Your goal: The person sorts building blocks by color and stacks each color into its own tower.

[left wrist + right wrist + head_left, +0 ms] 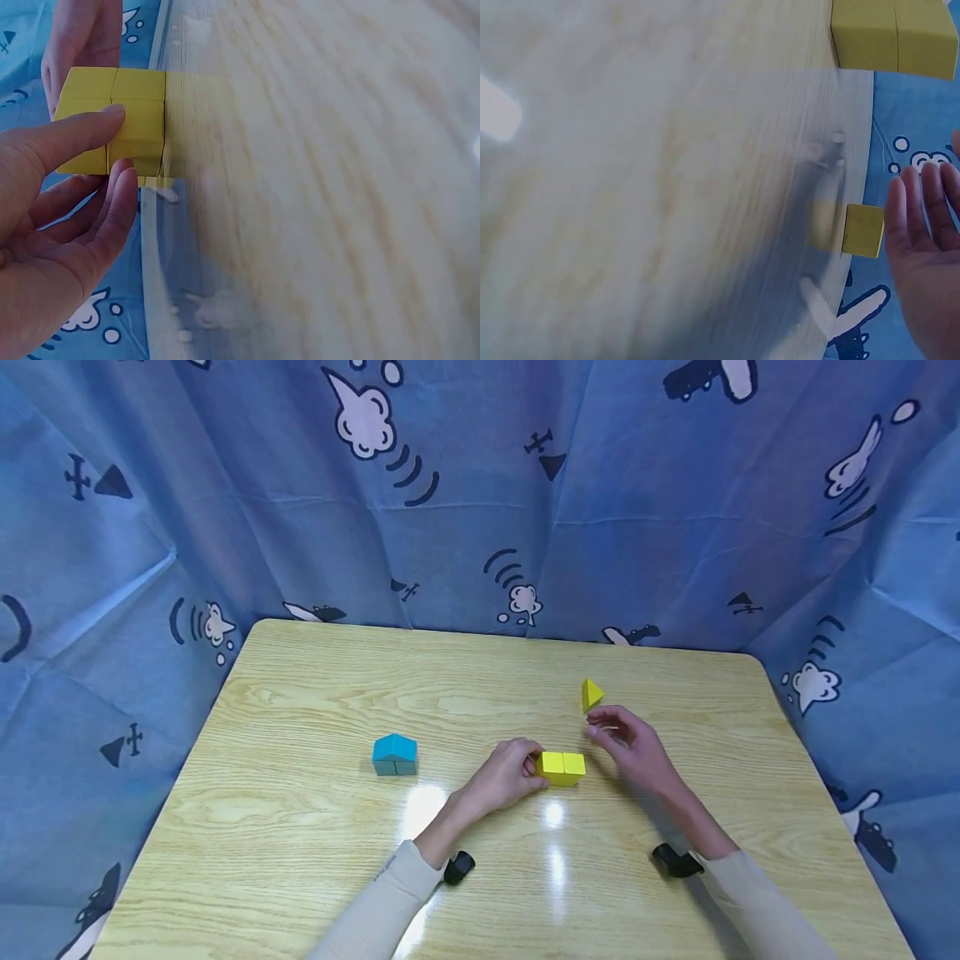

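In the head view, yellow blocks (562, 767) stand pressed together near the middle of the table. My left hand (504, 775) holds them from the left; the left wrist view shows the thumb (82, 135) lying across one face of the yellow blocks (139, 124) and the fingers curled near the opposite side. To the right, my right hand (633, 750) hovers above the table, fingers loosely bent, holding nothing. Just beyond its fingertips lies a yellow triangular block (592, 695), which also shows beside the right hand (930, 247) in the right wrist view.
Left of the hands stand blue blocks (394, 755), a peaked one on top of two others. The light wooden table (300, 860) reflects overhead light. Its far edge meets a blue patterned curtain (450, 485), which also hangs along both sides.
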Motion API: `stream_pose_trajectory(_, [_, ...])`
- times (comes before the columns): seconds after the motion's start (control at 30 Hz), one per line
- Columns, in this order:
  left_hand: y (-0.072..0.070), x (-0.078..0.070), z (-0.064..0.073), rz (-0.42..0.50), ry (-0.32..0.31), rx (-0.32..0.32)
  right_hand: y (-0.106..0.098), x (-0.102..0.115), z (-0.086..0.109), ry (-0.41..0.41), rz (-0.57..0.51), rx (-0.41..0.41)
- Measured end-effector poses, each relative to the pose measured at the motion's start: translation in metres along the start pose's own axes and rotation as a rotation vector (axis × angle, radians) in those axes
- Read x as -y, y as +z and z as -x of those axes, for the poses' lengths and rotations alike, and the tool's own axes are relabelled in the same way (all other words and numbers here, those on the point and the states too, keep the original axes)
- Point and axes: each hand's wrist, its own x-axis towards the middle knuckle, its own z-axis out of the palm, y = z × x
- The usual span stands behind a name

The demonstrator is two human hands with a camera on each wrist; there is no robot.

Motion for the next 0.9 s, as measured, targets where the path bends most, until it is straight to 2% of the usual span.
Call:
stream_pose_trajectory(0.17, [0.000, 0.000, 0.000, -0.004, 0.001, 0.000, -0.001, 0.017, -0.009, 0.032, 0.014, -0.043])
stream_pose_trajectory(0.27, [0.000, 0.000, 0.000, 0.002, 0.006, 0.000, -0.002, 0.016, -0.014, 0.061, 0.045, -0.086])
stream_pose_trajectory(0.43, [0.000, 0.000, 0.000, 0.026, 0.009, 0.002, -0.001, -0.010, -0.023, 0.090, 0.049, -0.169])
stream_pose_trajectory(0.6, [0.000, 0.001, 0.000, 0.024, 0.015, 0.003, -0.002, -0.034, -0.033, 0.116, 0.069, -0.208])
stream_pose_trajectory(0.9, [0.000, 0.002, 0.000, 0.013, 0.002, 0.005, 0.000, -0.044, -0.048, 0.210, 0.191, -0.187])
